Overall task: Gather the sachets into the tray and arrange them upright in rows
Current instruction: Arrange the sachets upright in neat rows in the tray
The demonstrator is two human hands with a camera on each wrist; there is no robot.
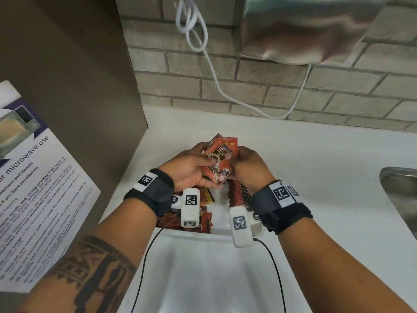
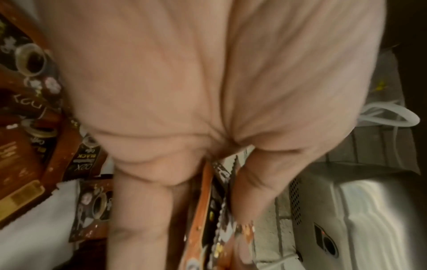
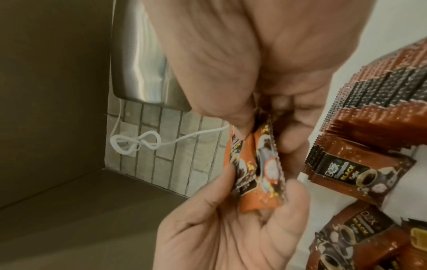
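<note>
Above the white tray (image 1: 220,213), both hands hold a small bundle of orange-brown coffee sachets (image 1: 222,154). My left hand (image 1: 194,163) grips its left side between thumb and fingers; my right hand (image 1: 246,163) pinches the right edge. In the right wrist view the held sachets (image 3: 258,173) sit between the right hand (image 3: 258,127) above and the left hand (image 3: 231,228) below. A row of sachets (image 1: 240,193) stands upright at the tray's right side, and this row (image 3: 369,109) shows in the right wrist view too. Loose sachets (image 1: 203,216) lie flat at the tray's left, partly hidden by the wrist cameras.
The tray sits on a white counter (image 1: 316,166) in a corner. A brown cabinet side (image 1: 79,86) with a microwave notice (image 1: 33,188) stands on the left. A steel sink (image 1: 401,195) is on the right. A steel wall unit (image 1: 304,28) and white cable (image 1: 214,75) hang on the brick wall.
</note>
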